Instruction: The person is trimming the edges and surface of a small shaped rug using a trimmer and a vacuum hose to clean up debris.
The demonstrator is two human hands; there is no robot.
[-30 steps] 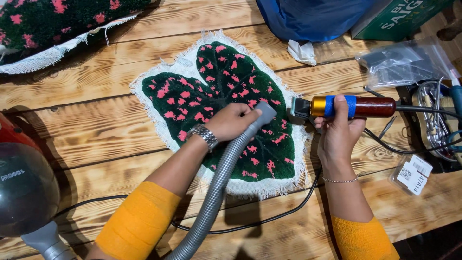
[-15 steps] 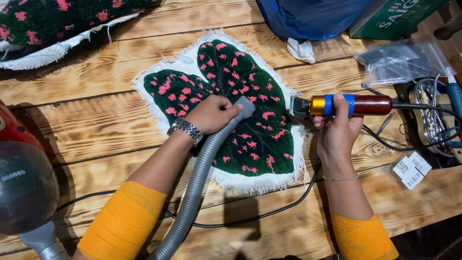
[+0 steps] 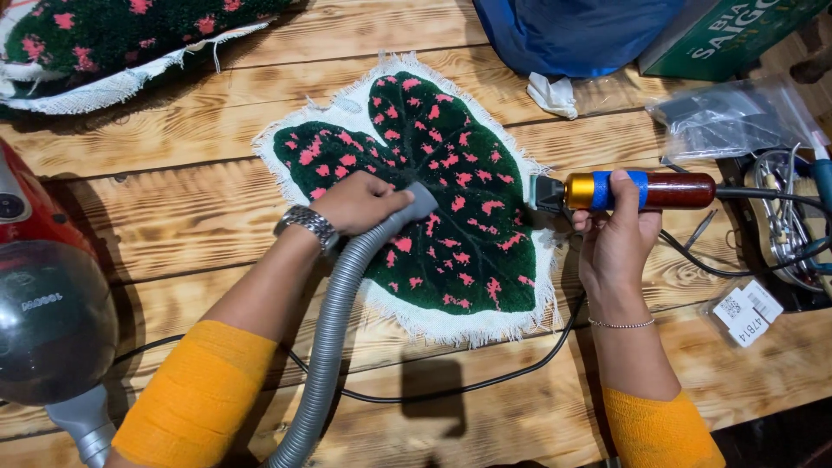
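Left hand closed around grey vacuum hose, nozzle pressed onto green leaf-shaped rug with pink spots. Right hand gripping electric trimmer at rug's right edge, above wooden tabletop.

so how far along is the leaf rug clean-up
Done: the leaf rug looks fully tufted, green with pink spots. In hand: the left hand presses the vacuum hose nozzle on the pile, while the right hand holds the trimmer at the rug's edge. Left: the frayed white border is uncut.
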